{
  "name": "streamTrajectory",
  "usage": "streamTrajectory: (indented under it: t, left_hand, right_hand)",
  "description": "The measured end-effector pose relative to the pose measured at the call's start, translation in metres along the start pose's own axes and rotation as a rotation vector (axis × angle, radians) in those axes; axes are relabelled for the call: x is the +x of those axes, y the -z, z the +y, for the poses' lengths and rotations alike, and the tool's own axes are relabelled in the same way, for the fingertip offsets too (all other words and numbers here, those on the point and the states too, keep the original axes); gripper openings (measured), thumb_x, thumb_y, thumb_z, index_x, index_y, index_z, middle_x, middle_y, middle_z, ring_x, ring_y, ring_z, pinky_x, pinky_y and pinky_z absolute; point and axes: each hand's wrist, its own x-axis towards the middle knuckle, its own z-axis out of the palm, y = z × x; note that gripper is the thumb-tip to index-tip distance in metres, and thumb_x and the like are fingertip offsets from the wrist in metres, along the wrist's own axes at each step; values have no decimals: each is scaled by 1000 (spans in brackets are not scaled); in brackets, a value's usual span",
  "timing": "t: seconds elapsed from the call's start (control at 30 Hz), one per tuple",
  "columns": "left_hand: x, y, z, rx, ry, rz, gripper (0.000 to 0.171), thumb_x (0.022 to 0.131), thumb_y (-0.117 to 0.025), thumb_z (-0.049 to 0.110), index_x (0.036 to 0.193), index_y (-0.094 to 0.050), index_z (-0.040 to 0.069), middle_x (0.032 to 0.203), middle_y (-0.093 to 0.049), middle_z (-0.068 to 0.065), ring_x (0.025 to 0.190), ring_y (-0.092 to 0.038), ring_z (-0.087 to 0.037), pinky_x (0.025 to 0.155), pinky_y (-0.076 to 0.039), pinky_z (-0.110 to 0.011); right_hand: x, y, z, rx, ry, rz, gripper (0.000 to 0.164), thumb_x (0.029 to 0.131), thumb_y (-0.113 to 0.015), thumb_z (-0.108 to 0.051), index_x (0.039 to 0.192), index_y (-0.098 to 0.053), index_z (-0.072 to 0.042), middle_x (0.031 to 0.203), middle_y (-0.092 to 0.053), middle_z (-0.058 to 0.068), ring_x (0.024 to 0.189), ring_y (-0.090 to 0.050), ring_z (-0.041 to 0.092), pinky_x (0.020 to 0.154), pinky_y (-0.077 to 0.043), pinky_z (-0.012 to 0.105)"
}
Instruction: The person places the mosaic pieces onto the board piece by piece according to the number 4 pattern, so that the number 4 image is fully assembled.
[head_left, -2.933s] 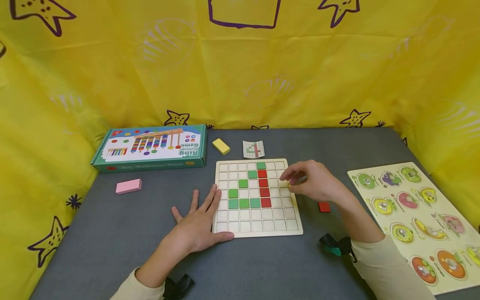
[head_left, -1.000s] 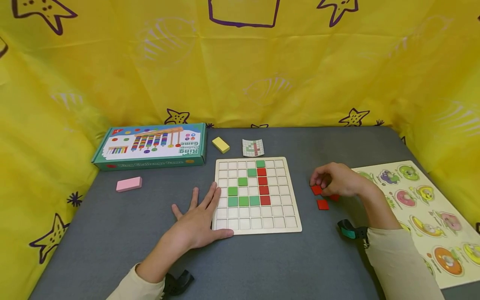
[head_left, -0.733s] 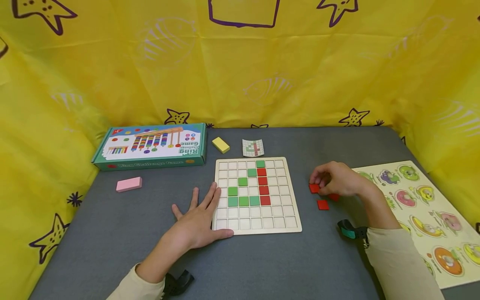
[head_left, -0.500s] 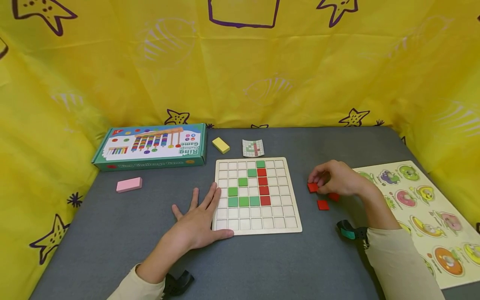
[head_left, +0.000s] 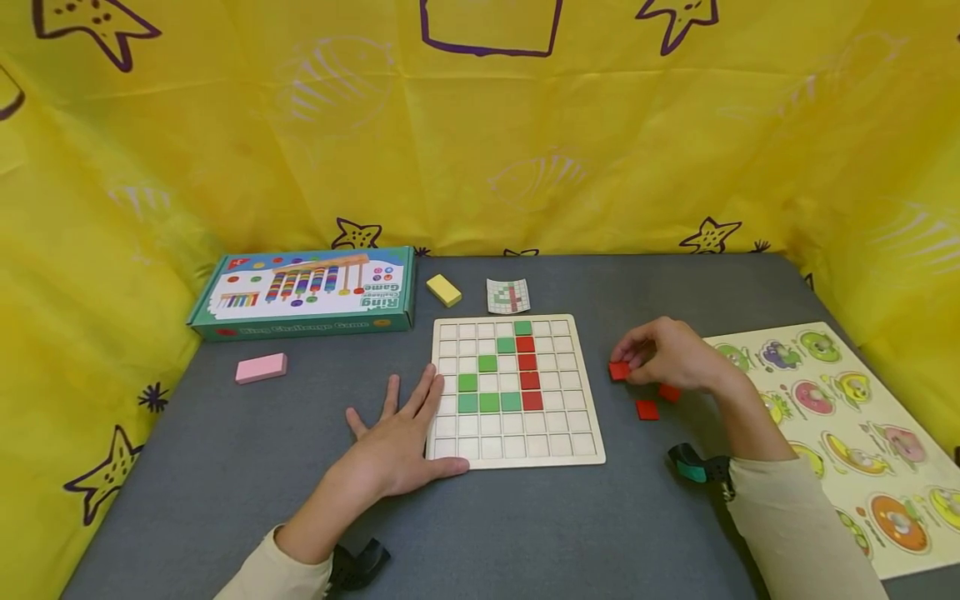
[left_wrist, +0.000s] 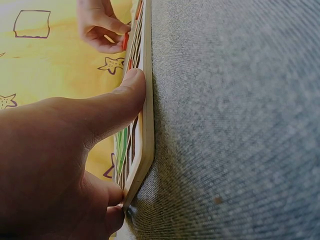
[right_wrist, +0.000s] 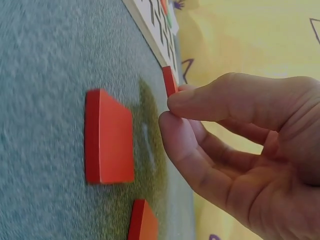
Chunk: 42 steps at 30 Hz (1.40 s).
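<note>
My right hand (head_left: 670, 357) pinches a red square tile (head_left: 618, 372) between thumb and fingers, just right of the board. In the right wrist view the tile (right_wrist: 170, 81) stands out past the thumb tip, clear of the tabletop. Two more red tiles, one nearer (head_left: 647, 410) and one by the palm (head_left: 670, 392), lie on the table below that hand. With fingers spread straight, my left hand (head_left: 393, 454) rests on the left edge of the wooden grid board (head_left: 491, 448), its thumb on the near corner. Green tiles (head_left: 488, 402) and a column of red tiles (head_left: 529, 381) fill some squares.
A small printed grid card (head_left: 507, 296) and a yellow block (head_left: 444, 290) lie behind the board. At the back left is a green game box (head_left: 300, 327), with a pink block (head_left: 261, 368) before it. A fruit puzzle board (head_left: 840, 417) lies at right, partly under the right arm.
My right hand has gone from above the board's right side to the loose red tiles, then shifted slightly left with one in its fingers. My left hand has stayed in place.
</note>
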Motion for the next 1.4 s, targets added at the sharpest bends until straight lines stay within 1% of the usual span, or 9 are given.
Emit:
streamTrajectory:
  t: [0.2,0.3,0.5,0.77,1.07,1.4]
  left_hand:
    - [1,0,0,-2,2,1,117,85,-69,75,169,-4,27,176,10,9,160,14,-43,100,9,-93]
    - [1,0,1,-3,2,2,117,85,-69,75,169,-4,27,176,9,9,160,14,-43,100,9,-93]
    - [1,1,1,-9,3,4,117,85,-70,74,169,-4,26,176,9,8,160,14,-44,100,9,-92]
    - [2,1,1,-2,3,6,117,85,-71,74,170,-5,25,176,8,7,160,13,-45,101,8,-93]
    - [1,1,2,-3,2,10,117,85,-71,72,170,-7,24,177,7,6,160,12,-45,101,7,-93]
    - [1,1,2,-9,4,5,117,85,-71,72,170,-6,24,176,8,6,160,13,-45,101,8,-93]
  right_hand:
    - [2,-4,-4,5,14,8,22,77,-84,-3,97,-80,-13,86,-75,0,80,-68,13,73,-55,24]
    - [3,-6,-8,13,28,10,22,77,-85,-3,96,-79,-12,86,-75,-1,80,-68,13,74,-56,24]
    - [4,-12,-17,25,29,14,21,77,-85,-4,96,-79,-12,86,-75,0,81,-68,14,75,-55,25]
    - [6,-21,-31,55,34,-4,20,78,-85,-3,95,-78,-11,85,-74,0,79,-67,14,73,-56,27]
    - [8,-31,-43,83,50,-14,21,78,-88,-5,96,-77,-7,87,-74,3,79,-67,14,70,-57,26]
    - [9,-41,-55,102,71,-24,24,75,-89,-4,95,-77,-10,86,-73,1,79,-66,14,72,-56,27]
